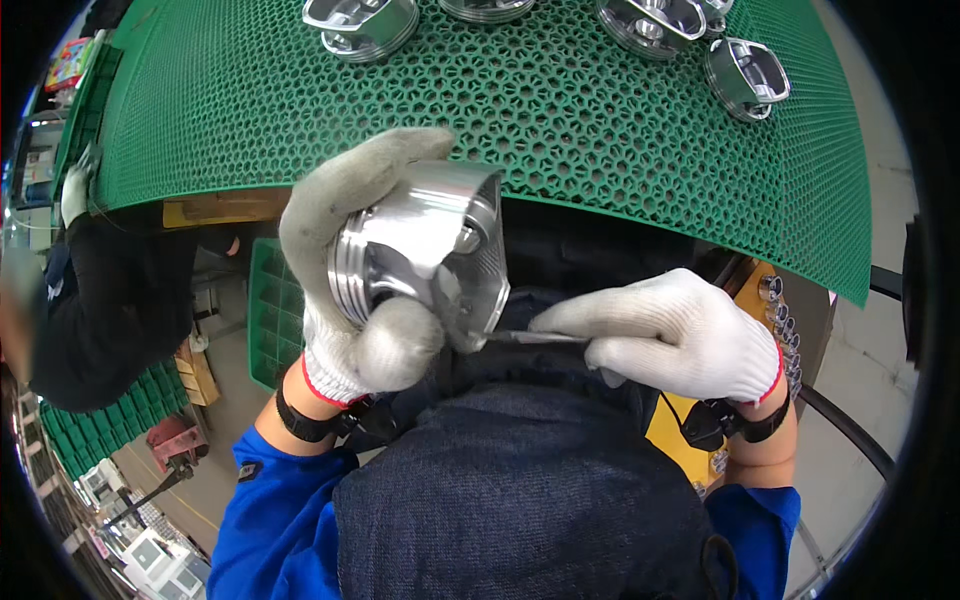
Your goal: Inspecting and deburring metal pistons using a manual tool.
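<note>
Just off the middle of our view, toward ten or eleven o'clock, a silvery engine piston (415, 225) sits tilted in our gloved left hand (318, 235), its open side turned to about three o'clock. Our left fingers curl over its top and our thumb braces it at six o'clock, so it lies at three o'clock from that palm. Our gloved right hand (675, 335), between three and four o'clock from the piston, pinches a slim metal tool (545, 338); this points to nine o'clock and reaches the piston's lower edge, though we cannot tell whether the tip touches. Beyond both hands, at twelve o'clock, spreads a green honeycomb mat (600, 150), where other pistons (375, 40) rest from eleven to two o'clock.
</note>
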`<state>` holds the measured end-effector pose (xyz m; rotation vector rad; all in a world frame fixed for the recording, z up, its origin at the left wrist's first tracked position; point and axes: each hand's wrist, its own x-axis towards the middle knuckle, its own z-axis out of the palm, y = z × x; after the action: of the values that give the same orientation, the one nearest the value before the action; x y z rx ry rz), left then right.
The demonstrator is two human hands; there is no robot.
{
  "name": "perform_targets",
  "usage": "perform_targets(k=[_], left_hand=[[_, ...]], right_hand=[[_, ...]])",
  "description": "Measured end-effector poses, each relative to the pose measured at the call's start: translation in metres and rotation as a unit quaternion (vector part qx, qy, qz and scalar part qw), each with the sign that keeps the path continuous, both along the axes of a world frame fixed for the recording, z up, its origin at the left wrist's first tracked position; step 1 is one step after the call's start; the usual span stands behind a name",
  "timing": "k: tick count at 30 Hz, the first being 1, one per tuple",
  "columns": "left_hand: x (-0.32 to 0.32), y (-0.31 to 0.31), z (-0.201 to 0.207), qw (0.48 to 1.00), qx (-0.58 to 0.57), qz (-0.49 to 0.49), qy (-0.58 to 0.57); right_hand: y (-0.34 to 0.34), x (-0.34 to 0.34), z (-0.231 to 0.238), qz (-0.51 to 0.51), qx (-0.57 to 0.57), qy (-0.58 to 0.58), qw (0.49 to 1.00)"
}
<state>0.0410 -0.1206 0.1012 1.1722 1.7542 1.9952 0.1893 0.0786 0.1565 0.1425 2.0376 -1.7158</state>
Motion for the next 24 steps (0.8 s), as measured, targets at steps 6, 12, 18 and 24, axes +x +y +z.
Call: perform_targets(k=[6,12,18,24], left_hand=[[0.003,-0.005,0.021,0.931,-0.109,-0.094,-0.335],[-0.003,-0.017,0.015,0.822,-0.027,-0.199,-0.534],[-0.003,-0.006,0.019,0.743,0.061,-0.209,-0.633],[-0.006,-0.002,0.015,0.736,0.162,-0.239,-0.613]], right_hand=[[0.004,0.001,0.011,-0.057,0.431,0.253,0.864],[-0.002,-0.011,0.016,-0.037,0.532,0.311,0.786],[-0.004,-0.007,-0.009,-0.19,0.254,0.349,0.882],[-0.018,-0.003,-0.031,-0.172,0.291,0.313,0.887]])
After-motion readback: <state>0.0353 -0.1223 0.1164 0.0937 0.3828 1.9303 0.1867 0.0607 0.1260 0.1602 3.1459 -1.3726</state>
